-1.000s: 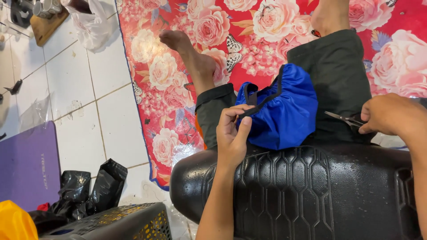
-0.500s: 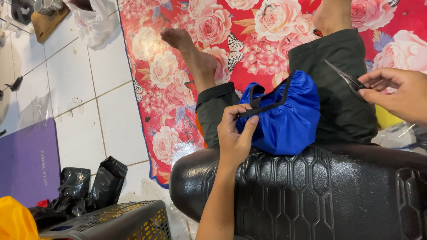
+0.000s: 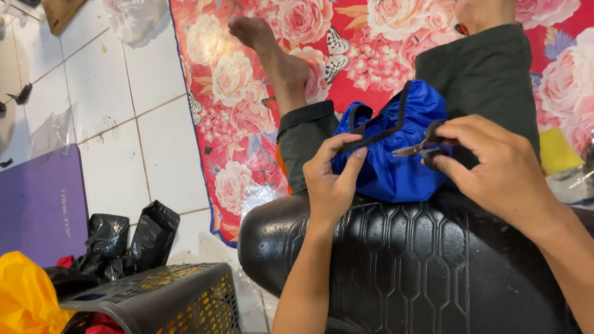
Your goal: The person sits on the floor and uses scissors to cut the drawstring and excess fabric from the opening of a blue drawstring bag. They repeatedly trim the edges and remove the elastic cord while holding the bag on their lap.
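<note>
on the person's lap, above a black hexagon-patterned seat cover [image 3: 433, 272], lies a blue fabric piece [image 3: 396, 167] edged with black trim [image 3: 380, 133]. the left hand [image 3: 331, 182] pinches the trim between thumb and fingers. the right hand [image 3: 495, 170] grips small scissors [image 3: 421, 145], blades pointing left and lying against the blue fabric just below the trim. beneath the legs spreads a red floral mat [image 3: 247, 80] on white tile floor [image 3: 111, 99]. a dark plastic basket [image 3: 161, 300] stands at lower left, beside crumpled black bags [image 3: 130, 235] and a purple mat [image 3: 37, 204].
</note>
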